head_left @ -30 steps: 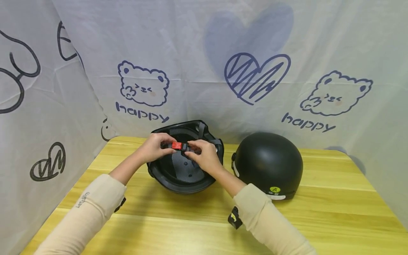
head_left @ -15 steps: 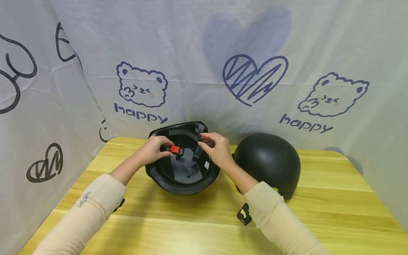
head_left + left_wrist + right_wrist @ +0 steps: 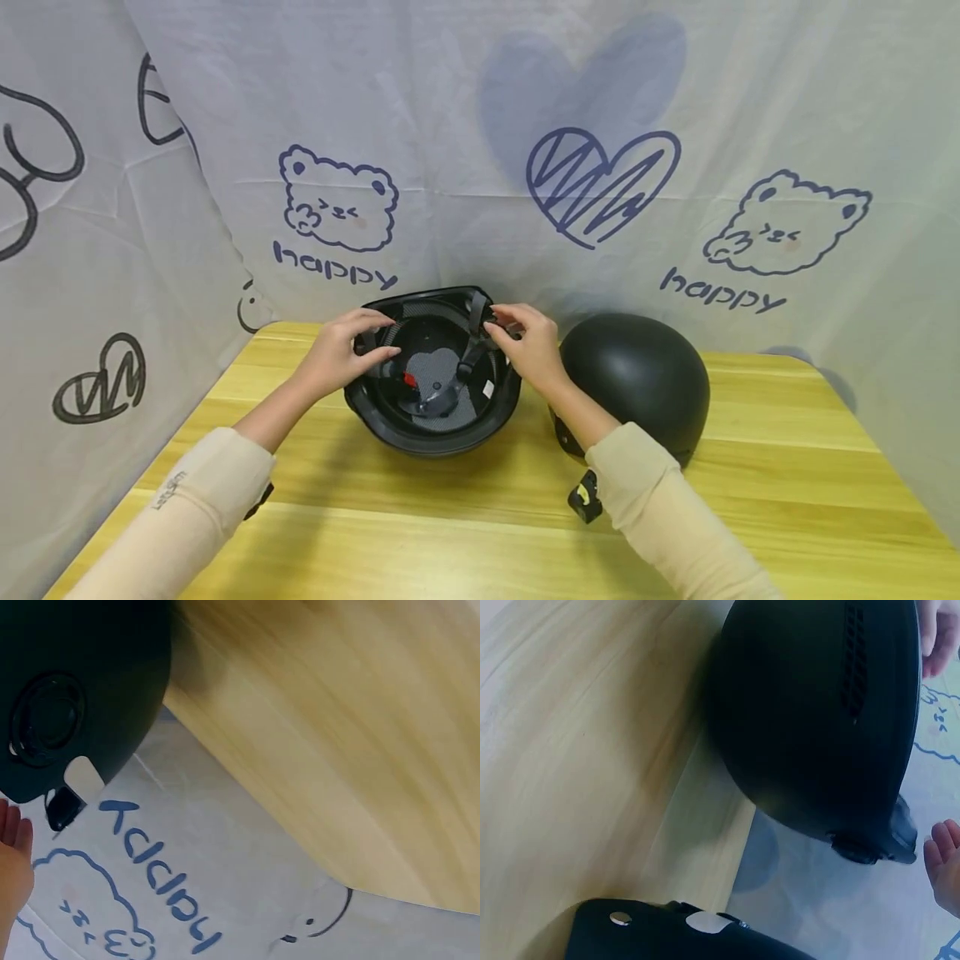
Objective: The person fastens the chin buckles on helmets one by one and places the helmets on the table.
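Note:
A black helmet (image 3: 390, 433) lies upside down on the table, its padded inside facing up. The red buckle piece (image 3: 409, 379) rests inside it, and the dark strap (image 3: 477, 312) hangs in from the right rim. My left hand (image 3: 341, 354) is over the left rim, thumb and fingers spread apart with nothing between them. At the right rim, my right hand (image 3: 534, 346) is beside the strap, its fingertips apart and close to it; whether they touch it I cannot tell. In the right wrist view, the right hand (image 3: 946, 862) is partly visible beside the helmet's edge.
A second black helmet (image 3: 637, 379) stands dome up on the right, near my right forearm. The wooden table (image 3: 420, 533) reaches toward me. A printed cloth (image 3: 465, 108) hangs behind it.
Both hands pinched the red and black buckle together; then its halves came apart. The left hand has let go of the red piece, which dropped into the helmet. The right hand moved right and released its strap.

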The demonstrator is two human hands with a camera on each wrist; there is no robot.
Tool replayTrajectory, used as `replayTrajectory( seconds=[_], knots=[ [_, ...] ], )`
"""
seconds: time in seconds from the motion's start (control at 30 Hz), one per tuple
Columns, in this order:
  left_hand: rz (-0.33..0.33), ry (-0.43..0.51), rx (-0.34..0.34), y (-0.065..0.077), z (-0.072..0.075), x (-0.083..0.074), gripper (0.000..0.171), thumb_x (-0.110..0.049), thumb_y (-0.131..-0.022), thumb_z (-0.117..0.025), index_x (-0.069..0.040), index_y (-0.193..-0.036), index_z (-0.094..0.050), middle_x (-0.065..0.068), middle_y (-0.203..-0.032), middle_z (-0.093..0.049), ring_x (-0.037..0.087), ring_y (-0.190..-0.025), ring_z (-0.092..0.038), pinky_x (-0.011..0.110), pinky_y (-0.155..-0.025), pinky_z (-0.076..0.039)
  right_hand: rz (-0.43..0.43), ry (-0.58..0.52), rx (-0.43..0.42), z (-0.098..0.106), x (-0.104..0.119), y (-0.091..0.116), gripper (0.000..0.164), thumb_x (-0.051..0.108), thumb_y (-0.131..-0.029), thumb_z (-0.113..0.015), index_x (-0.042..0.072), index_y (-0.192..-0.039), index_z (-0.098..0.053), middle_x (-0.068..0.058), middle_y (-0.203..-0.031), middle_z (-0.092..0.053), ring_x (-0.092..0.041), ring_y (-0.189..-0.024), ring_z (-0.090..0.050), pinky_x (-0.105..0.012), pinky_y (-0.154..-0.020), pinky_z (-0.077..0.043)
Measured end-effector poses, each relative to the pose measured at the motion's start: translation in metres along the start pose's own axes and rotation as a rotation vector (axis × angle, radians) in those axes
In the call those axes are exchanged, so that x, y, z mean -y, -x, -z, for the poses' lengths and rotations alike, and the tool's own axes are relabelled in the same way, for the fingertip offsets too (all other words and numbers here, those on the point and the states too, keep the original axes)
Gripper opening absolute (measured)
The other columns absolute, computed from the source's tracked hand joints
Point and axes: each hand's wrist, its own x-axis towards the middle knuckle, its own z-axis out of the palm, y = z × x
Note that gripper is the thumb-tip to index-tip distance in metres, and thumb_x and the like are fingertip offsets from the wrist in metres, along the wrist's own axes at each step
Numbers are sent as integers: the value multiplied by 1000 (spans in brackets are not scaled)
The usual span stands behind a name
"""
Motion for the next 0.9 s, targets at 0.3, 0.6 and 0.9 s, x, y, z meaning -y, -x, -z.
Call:
replayTrajectory(
  seconds=[0.3,0.6,0.9],
  knots=[
    [195,106,-53,20,7,10,56,-15,-78,-73,2,-128,-52,22,-135,-47,39,-125,-42,54,-99,-38,-26,-8,23,4,-12,-5,37,14,-81,-71,-2,-114,-64,-21,-113,-63,-36,-102,-57,-51,-85,-48],
    [308,209,21,33,-3,18,77,-24,-83,-68,-3,-145,-28,19,-152,-23,38,-137,-26,52,-110,-26,-240,12,256,7,-21,-8,66,24,-85,-66,8,-142,-37,-16,-146,-36,-33,-134,-35,-47,-110,-31],
    [367,286,88,38,-7,18,79,-21,-86,-64,-1,-148,-18,22,-153,-18,39,-139,-22,49,-112,-22,-305,-38,392,5,-34,-6,79,31,-85,-64,11,-148,-22,-18,-149,-30,-37,-135,-32,-50,-110,-28]
  ],
)
